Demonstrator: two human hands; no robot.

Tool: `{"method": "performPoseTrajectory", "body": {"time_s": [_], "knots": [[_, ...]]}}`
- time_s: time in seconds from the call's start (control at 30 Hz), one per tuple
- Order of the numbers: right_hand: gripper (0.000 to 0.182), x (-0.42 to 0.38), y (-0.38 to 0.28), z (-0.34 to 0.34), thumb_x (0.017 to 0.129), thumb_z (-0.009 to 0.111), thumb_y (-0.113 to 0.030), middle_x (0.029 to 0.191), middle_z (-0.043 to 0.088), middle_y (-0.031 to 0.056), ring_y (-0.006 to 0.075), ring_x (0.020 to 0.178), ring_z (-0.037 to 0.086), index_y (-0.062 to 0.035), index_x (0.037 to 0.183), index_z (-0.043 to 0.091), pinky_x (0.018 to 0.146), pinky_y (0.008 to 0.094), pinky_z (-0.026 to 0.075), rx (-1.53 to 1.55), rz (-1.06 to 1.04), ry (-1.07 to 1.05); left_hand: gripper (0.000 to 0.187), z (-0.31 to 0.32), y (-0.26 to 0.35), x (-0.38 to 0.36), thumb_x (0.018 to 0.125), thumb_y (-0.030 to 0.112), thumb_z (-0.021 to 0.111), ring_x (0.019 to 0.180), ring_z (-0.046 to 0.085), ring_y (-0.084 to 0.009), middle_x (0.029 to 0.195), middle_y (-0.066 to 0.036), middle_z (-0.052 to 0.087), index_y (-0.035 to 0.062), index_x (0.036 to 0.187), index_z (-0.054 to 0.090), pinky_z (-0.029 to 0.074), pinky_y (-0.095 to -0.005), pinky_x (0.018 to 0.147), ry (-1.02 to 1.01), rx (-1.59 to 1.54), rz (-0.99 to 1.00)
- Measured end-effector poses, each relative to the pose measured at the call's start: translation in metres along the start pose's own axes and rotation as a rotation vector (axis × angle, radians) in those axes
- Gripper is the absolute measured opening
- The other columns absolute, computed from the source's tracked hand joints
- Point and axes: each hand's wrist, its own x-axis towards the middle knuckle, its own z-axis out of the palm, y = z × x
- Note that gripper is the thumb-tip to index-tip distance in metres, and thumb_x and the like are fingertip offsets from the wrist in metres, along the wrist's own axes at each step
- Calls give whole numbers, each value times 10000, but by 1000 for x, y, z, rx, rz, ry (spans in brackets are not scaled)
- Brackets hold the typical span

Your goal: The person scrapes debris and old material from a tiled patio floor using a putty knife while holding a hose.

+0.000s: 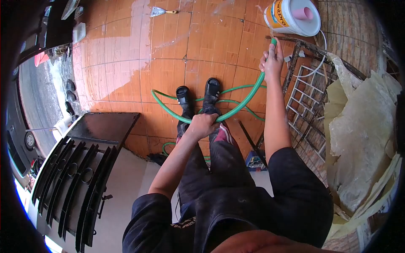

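A green garden hose runs between my two hands and loops down to the floor around my feet. In front of my thighs, my left hand is closed around its middle stretch. Farther forward on the right, my right hand grips the hose close to its open end, which points away from me. Just beyond that end a white paint bucket with an orange label lies tilted, with a pink cup at its lid. A thin splash of what looks like water shows between the hose end and the bucket.
Wet orange floor tiles spread ahead, with a putty knife lying on them. On the right are a metal grille and crumpled sheets. A black slatted gate stands at the left, with the street beyond.
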Motion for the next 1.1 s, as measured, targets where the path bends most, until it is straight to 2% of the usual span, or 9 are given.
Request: {"method": "performPoseTrajectory", "body": {"time_s": [0.3, 0.4, 0.5, 0.63, 0.73, 0.8, 0.83, 0.93, 1.1], "knots": [[493, 8, -16, -17, 979, 556, -222, 718, 442, -2, 52, 431, 354, -216, 1435, 370, 331, 215, 279, -59, 46, 33, 259, -8, 13, -10, 830, 292, 654, 779, 645, -380, 765, -178, 647, 84, 980, 615, 501, -493, 664, 70, -33, 41], [424, 6, -26, -30, 982, 543, -206, 718, 435, 1, 71, 439, 355, -219, 1378, 393, 339, 229, 286, -56, 74, 42, 252, -5, -11, -13, 730, 207, 715, 710, 614, -359, 760, -155, 605, 66, 870, 560, 490, -481, 641, 370, -34, 108], [346, 2, -38, -37, 986, 523, -173, 748, 450, 25, 100, 475, 388, -208, 1306, 396, 376, 256, 324, 18, 23, 87, 293, -19, -49, -5, 649, 117, 746, 857, 561, -328, 825, -123, 581, 67, 878, 571, 476, -437, 783, 675, 143, 137], [133, 18, -30, -39, 993, 490, -112, 818, 482, 68, 149, 576, 438, -114, 1099, 410, 491, 291, 390, 147, -63, -14, 302, -29, -85, 14, 740, 174, 734, 1123, 517, -391, 1055, -154, 597, 78, 998, 612, 313, -608, 1029, 831, 24, 6], [115, 9, -26, -25, 984, 511, -87, 902, 566, 118, 136, 576, 425, -38, 1047, 429, 512, 264, 368, 300, -88, 48, 230, -43, -77, 24, 810, 156, 705, 1059, 567, -366, 1011, -139, 632, 61, 999, 616, 441, -480, 931, 920, -75, 26], [268, 20, -13, -30, 953, 588, -254, 991, 652, 77, 193, 839, 631, -79, 1152, 550, 722, 348, 533, 312, -103, -105, 232, -51, -64, 23, 827, 168, 707, 1017, 604, -349, 1010, -148, 647, 54, 1008, 619, 477, -447, 876, 880, -96, 21], [211, -14, -28, 2, 938, 594, -121, 996, 654, 84, 203, 836, 627, -58, 1135, 553, 776, 358, 528, 422, -162, -17, 235, -53, -58, 22, 844, 180, 710, 975, 642, -332, 1009, -157, 661, 47, 1016, 622, 512, -413, 822, 844, -119, 8], [180, 1, -15, -16, 942, 591, -151, 1007, 655, 80, 200, 841, 624, -79, 1099, 544, 775, 351, 522, 516, 68, -151, 244, -54, -47, 16, 850, 218, 717, 903, 680, -308, 953, -140, 686, 56, 1011, 629, 538, -402, 741, 794, -101, 34], [276, -33, -16, -24, 942, 589, -168, 1053, 646, 93, 183, 849, 603, -114, 1202, 512, 731, 326, 515, 434, 7, -140, 247, -52, -61, -8, 781, 136, 749, 876, 693, -269, 940, -94, 698, 79, 998, 648, 555, -376, 720, 713, -90, 130]]}}
